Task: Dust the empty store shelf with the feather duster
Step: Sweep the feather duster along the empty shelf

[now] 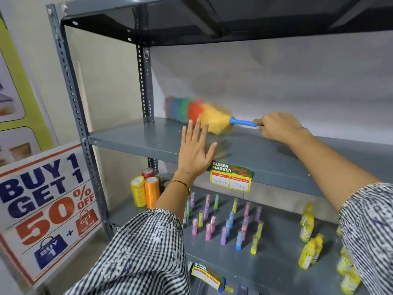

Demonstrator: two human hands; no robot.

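Note:
The empty grey metal shelf [131, 139] runs across the middle of the head view. A feather duster [197, 113] with rainbow-coloured fluff and a blue handle lies low over the shelf's back left part, its fluff blurred. My right hand [278, 126] is shut on the blue handle's end, above the shelf. In front of the shelf's front edge my left hand [195, 150] is held up flat with its fingers spread, holding nothing; a gold bangle is on its wrist.
A price label [231, 176] hangs on the shelf's front edge. The lower shelf [280, 235] holds thread spools [144, 188], several small coloured tubes [225, 222] and yellow bottles [308, 248]. A sale sign [46, 209] leans at the left. Another shelf [191, 18] sits overhead.

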